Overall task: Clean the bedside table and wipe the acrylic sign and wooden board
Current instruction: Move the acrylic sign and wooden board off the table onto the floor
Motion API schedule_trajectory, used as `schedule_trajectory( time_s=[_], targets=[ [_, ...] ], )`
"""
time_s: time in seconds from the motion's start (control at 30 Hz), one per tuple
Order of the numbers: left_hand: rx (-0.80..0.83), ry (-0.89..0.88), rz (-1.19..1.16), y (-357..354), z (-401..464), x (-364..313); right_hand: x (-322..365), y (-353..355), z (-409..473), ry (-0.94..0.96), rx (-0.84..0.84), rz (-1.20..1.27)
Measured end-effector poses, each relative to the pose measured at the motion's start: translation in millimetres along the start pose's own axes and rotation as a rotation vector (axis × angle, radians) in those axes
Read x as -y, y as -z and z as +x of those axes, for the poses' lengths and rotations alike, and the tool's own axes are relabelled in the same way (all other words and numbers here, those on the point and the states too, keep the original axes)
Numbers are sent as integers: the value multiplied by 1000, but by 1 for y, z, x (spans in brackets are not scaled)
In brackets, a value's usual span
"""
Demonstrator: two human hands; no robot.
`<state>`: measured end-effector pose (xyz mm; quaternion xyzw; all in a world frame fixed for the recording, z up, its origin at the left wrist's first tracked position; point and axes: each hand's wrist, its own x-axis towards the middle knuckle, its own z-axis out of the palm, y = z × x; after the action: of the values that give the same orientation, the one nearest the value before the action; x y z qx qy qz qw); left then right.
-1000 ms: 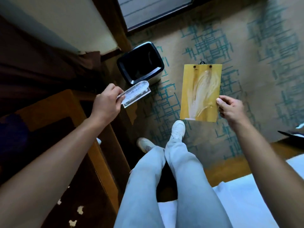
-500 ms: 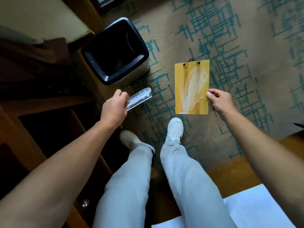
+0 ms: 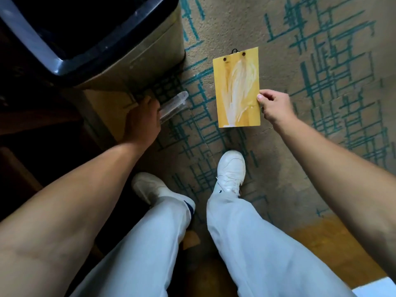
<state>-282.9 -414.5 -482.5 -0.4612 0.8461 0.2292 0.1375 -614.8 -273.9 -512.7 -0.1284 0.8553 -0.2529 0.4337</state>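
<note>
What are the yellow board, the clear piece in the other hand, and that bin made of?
Board: looks like smooth varnished wood, honey-coloured with a pale streaky patch; two dark fasteners and a hook on top. Sign: clear, see-through, so probably acrylic. Bin: dull brushed sides suggest metal, with a glossy dark rim, likely plastic.

Bare forearms, pale grey trousers (image 3: 267,243), white sneakers (image 3: 231,170) (laced).

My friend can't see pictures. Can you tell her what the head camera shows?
A person stands looking down, the right hand pinching the edge of a yellow wooden board streaked with white, the left hand gripping a clear acrylic sign. Below are white shoes, pale trousers and a teal-patterned carpet; a black bin stands at upper left.
</note>
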Motion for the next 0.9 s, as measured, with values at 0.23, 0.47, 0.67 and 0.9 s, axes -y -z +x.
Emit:
schedule_trajectory(
  time_s=[0.23,0.47,0.67,0.9],
  targets=[
    [-6,-51,-60,-35,13,9,-20,-37,33,-39,-11,71],
    [-42,-47,-66,-42,25,15,-23,-35,42,83,2,-163],
    [0,10,-50,-42,34,21,-17,-33,56,103,12,-355],
    [18,-9,-52,-43,34,26,-24,-35,66,55,55,-300]
  ],
)
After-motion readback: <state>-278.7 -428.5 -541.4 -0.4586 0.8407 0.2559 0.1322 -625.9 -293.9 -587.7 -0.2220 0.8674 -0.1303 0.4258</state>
